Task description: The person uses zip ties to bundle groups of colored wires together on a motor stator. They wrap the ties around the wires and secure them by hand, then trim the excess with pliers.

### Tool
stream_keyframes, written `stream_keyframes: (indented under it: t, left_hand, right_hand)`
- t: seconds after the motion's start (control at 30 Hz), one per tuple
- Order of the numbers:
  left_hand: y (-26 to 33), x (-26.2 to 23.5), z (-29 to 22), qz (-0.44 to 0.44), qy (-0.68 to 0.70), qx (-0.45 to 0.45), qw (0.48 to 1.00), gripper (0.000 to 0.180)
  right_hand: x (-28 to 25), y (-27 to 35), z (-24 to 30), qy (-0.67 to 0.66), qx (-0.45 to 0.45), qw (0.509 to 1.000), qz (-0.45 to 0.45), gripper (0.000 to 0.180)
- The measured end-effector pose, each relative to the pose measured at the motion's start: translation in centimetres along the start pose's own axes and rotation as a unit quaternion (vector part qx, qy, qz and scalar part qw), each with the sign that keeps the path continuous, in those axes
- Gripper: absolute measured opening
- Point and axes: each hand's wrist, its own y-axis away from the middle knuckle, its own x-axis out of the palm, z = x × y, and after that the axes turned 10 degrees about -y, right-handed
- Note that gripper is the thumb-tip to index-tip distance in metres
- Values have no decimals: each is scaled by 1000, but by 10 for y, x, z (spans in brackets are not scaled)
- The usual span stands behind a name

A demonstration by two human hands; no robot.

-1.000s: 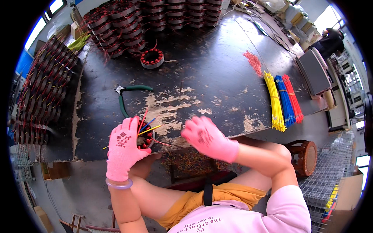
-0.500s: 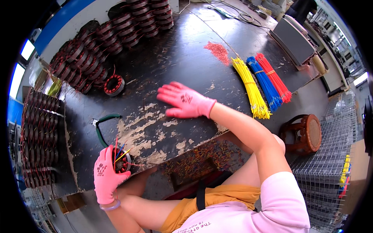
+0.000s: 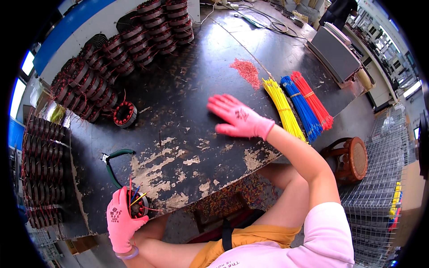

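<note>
My left hand (image 3: 119,219), in a pink glove, curls round the side of a motor stator (image 3: 143,207) at the table's near left edge. Red, blue and yellow wires stick up out of this stator. My right hand (image 3: 240,117), gloved alike, is stretched flat with fingers together, low over the black tabletop (image 3: 187,107) or touching it; I cannot tell which. Right of it lie bundles of yellow wires (image 3: 282,107), blue wires (image 3: 301,107) and red wires (image 3: 313,99). Green-handled cutting pliers (image 3: 117,154) lie beyond my left hand.
Several stacks of stators (image 3: 89,80) fill the far left, with one single stator (image 3: 124,114) in front. More stators (image 3: 44,169) stand along the left side. A pile of small red pieces (image 3: 246,72) lies near the wire bundles. A wooden stool (image 3: 355,158) stands at right.
My right hand has slid rightward across the table, closer to the wire bundles. The left hand stays on the stator. The whole view has shifted slightly.
</note>
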Motion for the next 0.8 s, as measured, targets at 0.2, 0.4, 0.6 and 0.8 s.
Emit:
stream_keyframes:
  t: [0.2,0.4,0.6,0.8]
  left_hand:
    - [3,1,4,-37,22,14,999,97]
    - [-16,0,-2,-56,26,24,998,97]
    - [48,-37,63,-59,79,-50,994,95]
    - [76,-34,194,-109,16,-279,954,104]
  right_hand:
    - [-11,-10,-46,38,42,998,-8,73]
    - [-31,1,-149,183,148,966,-107,68]
    - [5,-24,-25,55,52,990,-117,62]
    - [20,-12,56,-35,30,998,-35,60]
